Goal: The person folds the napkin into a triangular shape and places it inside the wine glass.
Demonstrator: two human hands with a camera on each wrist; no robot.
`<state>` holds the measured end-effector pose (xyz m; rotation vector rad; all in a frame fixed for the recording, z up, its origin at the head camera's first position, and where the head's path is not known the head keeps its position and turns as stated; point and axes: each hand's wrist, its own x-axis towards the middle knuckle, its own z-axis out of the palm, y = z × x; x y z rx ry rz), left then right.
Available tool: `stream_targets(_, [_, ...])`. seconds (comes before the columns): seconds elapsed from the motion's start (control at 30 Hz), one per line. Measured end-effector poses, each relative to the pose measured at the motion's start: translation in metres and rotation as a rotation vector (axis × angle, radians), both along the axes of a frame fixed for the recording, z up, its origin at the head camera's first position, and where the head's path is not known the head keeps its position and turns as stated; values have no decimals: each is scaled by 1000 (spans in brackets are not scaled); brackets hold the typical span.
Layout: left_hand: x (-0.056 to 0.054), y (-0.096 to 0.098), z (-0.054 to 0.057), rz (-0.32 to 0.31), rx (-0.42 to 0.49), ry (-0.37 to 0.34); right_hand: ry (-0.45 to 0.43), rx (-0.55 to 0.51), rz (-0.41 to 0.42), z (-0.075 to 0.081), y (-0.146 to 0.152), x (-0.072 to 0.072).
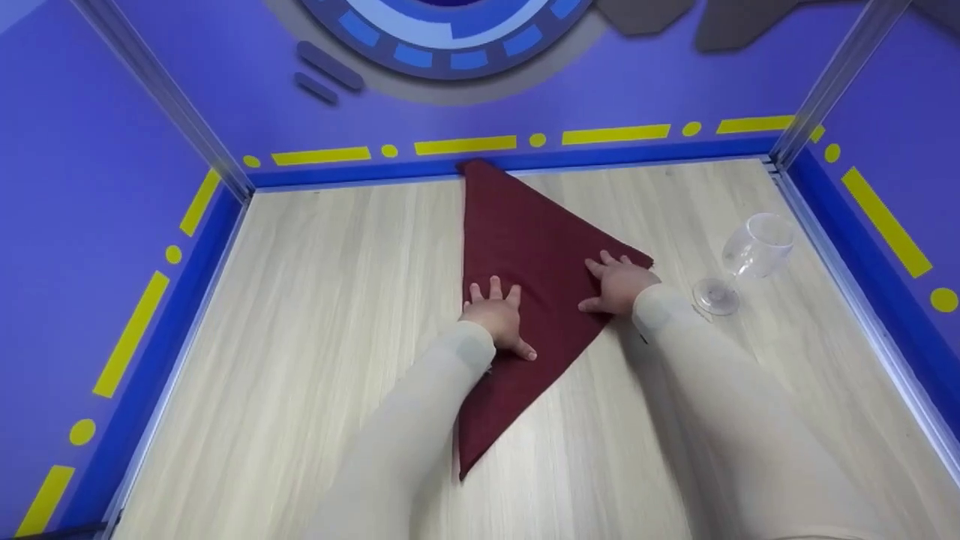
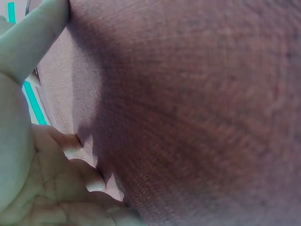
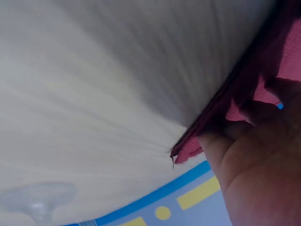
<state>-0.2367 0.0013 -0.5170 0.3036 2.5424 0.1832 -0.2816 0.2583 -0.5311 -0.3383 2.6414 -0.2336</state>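
Observation:
A dark red cloth (image 1: 525,247) lies on the table as a triangle, its long edge to the left and one corner pointing right. My left hand (image 1: 497,319) rests on the cloth near the long edge, fingers spread and thumb out to the right. Close to the right corner, my right hand (image 1: 619,287) lies on the cloth with its fingers spread. In the left wrist view the fingertips touch the cloth (image 2: 197,103). The right wrist view shows the right hand (image 3: 268,150) over the cloth's edge, with a loose thread at the corner.
A clear stemmed glass (image 1: 759,247) stands on the table to the right of the cloth, near my right forearm. The pale wood table (image 1: 330,300) is bordered by blue walls (image 1: 600,97) with yellow marks. The cloth's far corner reaches the back wall.

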Motion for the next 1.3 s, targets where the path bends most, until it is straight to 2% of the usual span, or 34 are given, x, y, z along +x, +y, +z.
stream_targets(0.27, [0, -4, 0, -20, 7, -11, 6, 23, -4, -2, -1, 5])
stream_targets(0.47, [-1, -10, 1, -41, 10, -21, 34, 74, 4, 3, -9, 16])
stream_targets(0.63, [1, -4, 11, -34, -87, -27, 61, 111, 26, 7, -14, 22])
stream_targets(0.8, [7, 13, 19, 24, -141, -49, 120, 91, 52, 9, -14, 20])
stream_targets(0.87, [11, 18, 17, 89, -113, -72, 122, 50, 43, 7, -12, 17])
stream_targets(1.03, [15, 20, 9, 226, -42, -77, 18, -46, -1, 1, -5, 10])
stream_targets(1.13, [12, 17, 4, 235, -28, -76, -7, -44, -1, -1, -4, 9])
stream_targets(1.3, [12, 18, 6, 231, -39, -88, 12, -26, 9, 2, -5, 13])
